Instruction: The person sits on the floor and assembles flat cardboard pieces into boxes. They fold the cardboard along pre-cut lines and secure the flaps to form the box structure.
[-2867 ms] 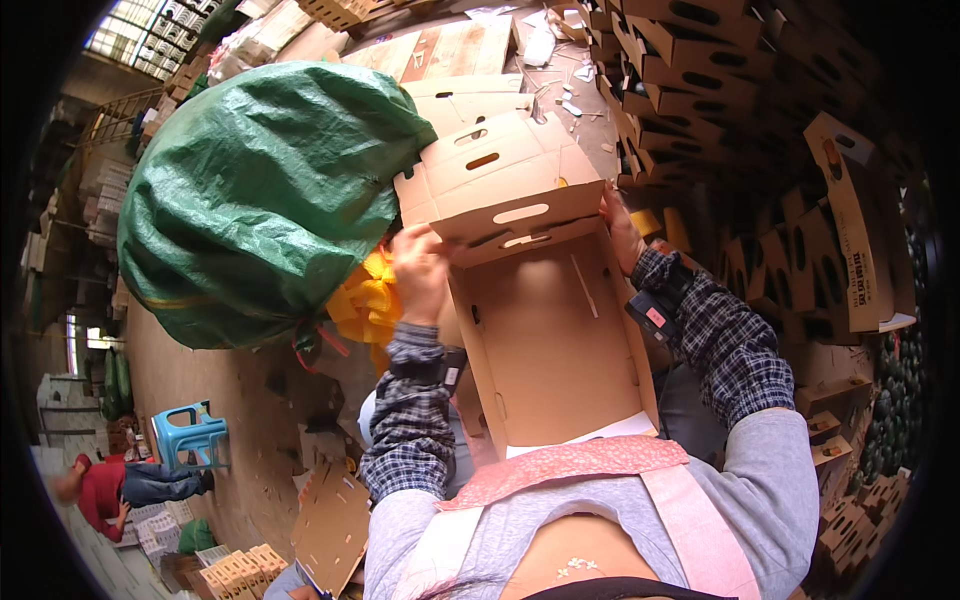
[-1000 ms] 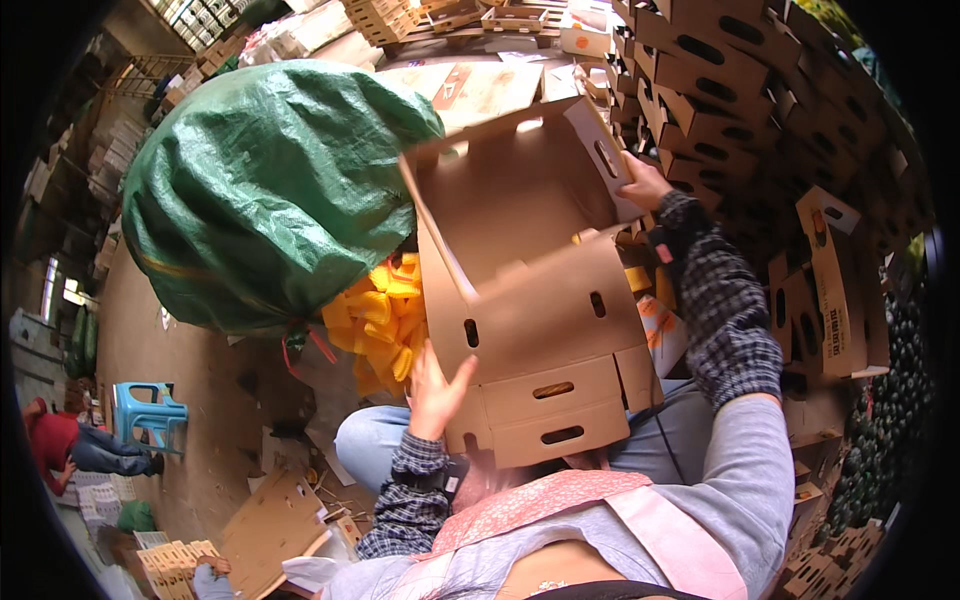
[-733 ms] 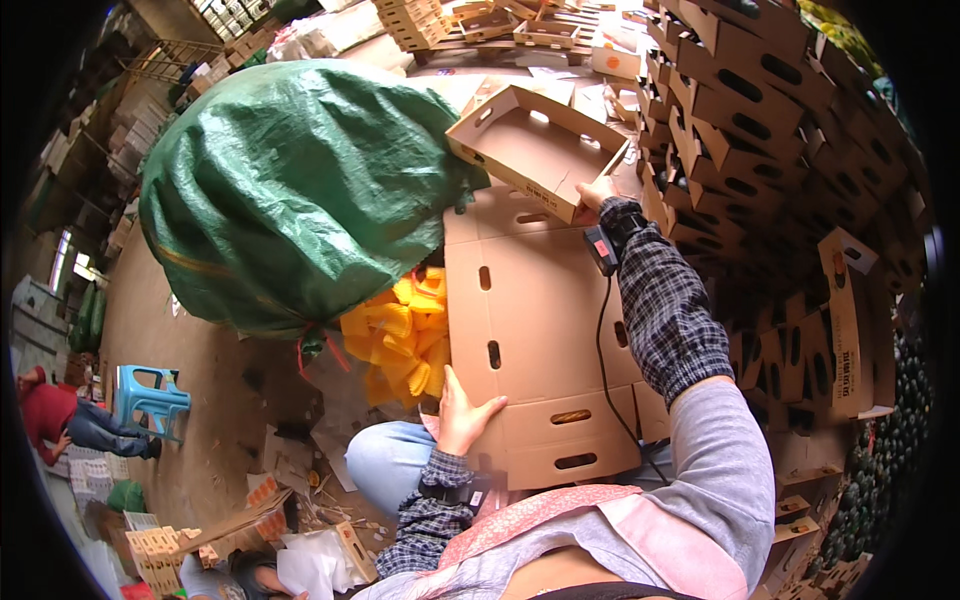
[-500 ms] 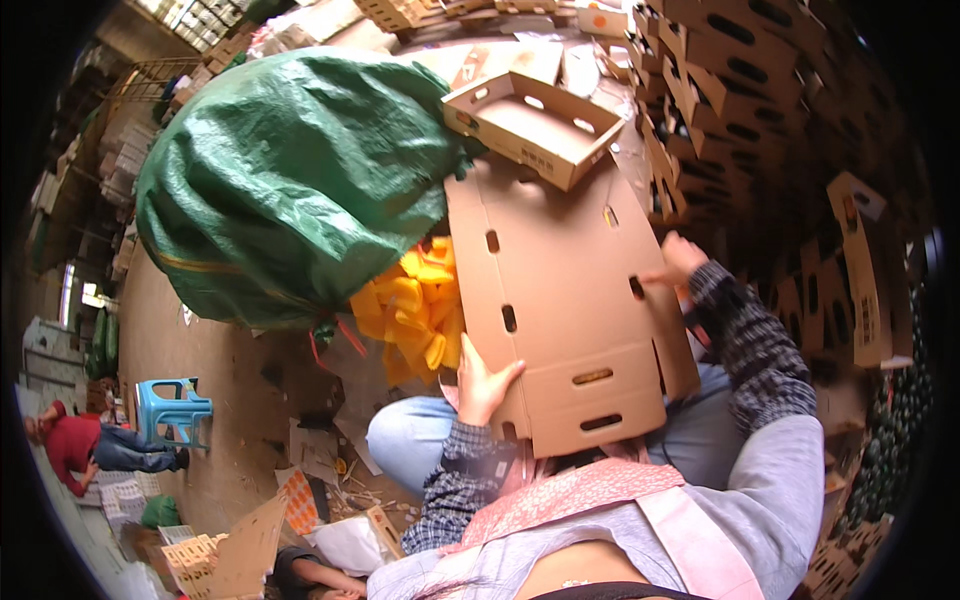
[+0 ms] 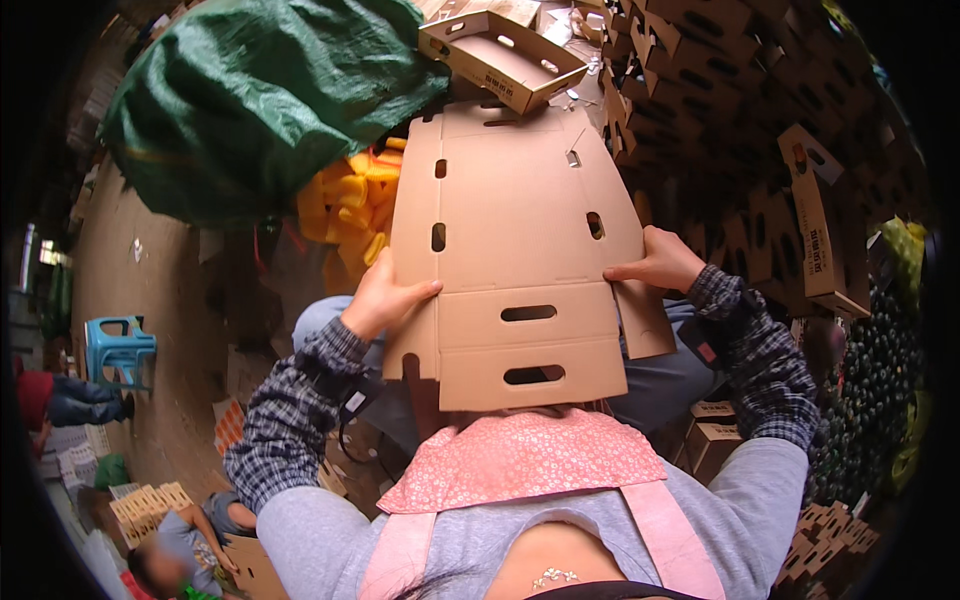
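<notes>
A flat brown cardboard box blank (image 5: 515, 200) with oval handle slots lies across my lap, its slotted end flap toward my body. At its left edge, my left hand (image 5: 378, 300) grips it with the thumb on top and the fingers hidden underneath. My right hand (image 5: 662, 262) holds the opposite edge the same way, beside a cut side flap (image 5: 642, 320). Touching or just beyond the far end of the blank is a folded open-top cardboard tray (image 5: 500, 65). Yellow foam-like pieces (image 5: 350, 200) spill out left of the blank.
A large green tarpaulin sack (image 5: 270, 110) bulges at the far left. Stacked cardboard trays (image 5: 720, 90) rise at the right, near a mass of dark green round items (image 5: 870, 390). A blue stool (image 5: 118, 350) and a seated person (image 5: 185, 545) are farther left.
My right hand has come down the right edge toward me. The left hand still grips the left edge. The blank now sits squarer to my body, and the view has shifted.
</notes>
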The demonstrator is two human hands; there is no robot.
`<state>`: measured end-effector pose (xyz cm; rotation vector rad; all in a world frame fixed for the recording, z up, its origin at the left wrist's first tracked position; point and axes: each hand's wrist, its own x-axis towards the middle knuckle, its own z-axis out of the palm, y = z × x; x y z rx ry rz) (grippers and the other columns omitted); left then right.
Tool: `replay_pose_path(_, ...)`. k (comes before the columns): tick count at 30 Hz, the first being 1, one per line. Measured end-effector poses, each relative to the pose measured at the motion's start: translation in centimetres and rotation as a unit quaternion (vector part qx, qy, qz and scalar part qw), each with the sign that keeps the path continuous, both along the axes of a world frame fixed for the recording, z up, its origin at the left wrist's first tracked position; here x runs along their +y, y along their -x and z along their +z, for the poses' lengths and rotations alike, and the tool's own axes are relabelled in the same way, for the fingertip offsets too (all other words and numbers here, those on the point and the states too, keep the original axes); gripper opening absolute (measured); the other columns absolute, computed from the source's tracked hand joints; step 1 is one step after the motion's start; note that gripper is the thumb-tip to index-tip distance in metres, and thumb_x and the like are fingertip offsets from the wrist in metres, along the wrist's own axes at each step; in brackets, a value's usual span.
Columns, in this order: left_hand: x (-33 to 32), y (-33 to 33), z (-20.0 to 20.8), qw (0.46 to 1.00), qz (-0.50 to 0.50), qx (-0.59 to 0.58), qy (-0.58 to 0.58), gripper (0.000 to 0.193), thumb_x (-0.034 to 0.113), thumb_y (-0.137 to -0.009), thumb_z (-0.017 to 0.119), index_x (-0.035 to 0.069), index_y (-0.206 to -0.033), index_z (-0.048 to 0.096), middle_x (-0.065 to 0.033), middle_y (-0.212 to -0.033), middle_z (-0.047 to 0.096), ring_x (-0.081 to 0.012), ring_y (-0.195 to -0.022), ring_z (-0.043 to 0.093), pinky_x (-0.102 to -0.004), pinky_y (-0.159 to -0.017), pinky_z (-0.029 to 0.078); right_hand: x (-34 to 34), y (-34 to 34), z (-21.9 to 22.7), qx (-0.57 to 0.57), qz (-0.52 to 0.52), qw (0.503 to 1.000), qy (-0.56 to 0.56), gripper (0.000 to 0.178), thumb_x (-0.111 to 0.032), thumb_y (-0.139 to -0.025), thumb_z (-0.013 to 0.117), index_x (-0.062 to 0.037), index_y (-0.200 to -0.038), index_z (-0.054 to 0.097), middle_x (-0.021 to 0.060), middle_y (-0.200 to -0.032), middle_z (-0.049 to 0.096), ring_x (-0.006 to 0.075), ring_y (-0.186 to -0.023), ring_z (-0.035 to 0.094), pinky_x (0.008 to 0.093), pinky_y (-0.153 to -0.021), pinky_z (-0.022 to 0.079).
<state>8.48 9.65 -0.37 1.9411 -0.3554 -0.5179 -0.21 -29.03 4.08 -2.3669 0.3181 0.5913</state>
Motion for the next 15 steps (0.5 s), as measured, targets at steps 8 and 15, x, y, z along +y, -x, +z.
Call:
replay_pose_path(8, -2.6, 5.6, 0.2, 0.887, -0.172, -0.345, -0.254, 0.076, 0.029, -0.071, 0.075, -0.003, -0.129, 0.038, -0.0219, -0.086, 0.058, -0.0379, -0.080, 0.061, -0.0447, -0.071, 0.049, 5.7, 4.6, -4.2, -0.155, 0.166, 0.960, 0.165, 0.093, -0.036, -0.063, 0.081, 0.0060, -0.130, 0.032, 0.0225, -0.088, 0.065, 0.0393, -0.084, 0.064, 0.0416, -0.074, 0.052)
replay_pose_path(15, -1.9, 1.4, 2.0, 0.830, -0.428, -0.353, -0.063, 0.042, 0.029, -0.065, 0.082, 0.007, -0.086, 0.052, -0.0091, -0.082, 0.048, -0.0296, -0.075, 0.050, -0.0378, -0.069, 0.045, 1.1, 5.3, -3.6, -0.332, 0.297, 0.892, -0.081, 0.026, -0.016, -0.072, 0.077, -0.0036, -0.087, 0.060, 0.0076, -0.079, 0.056, 0.0255, -0.076, 0.054, 0.0320, -0.069, 0.045)
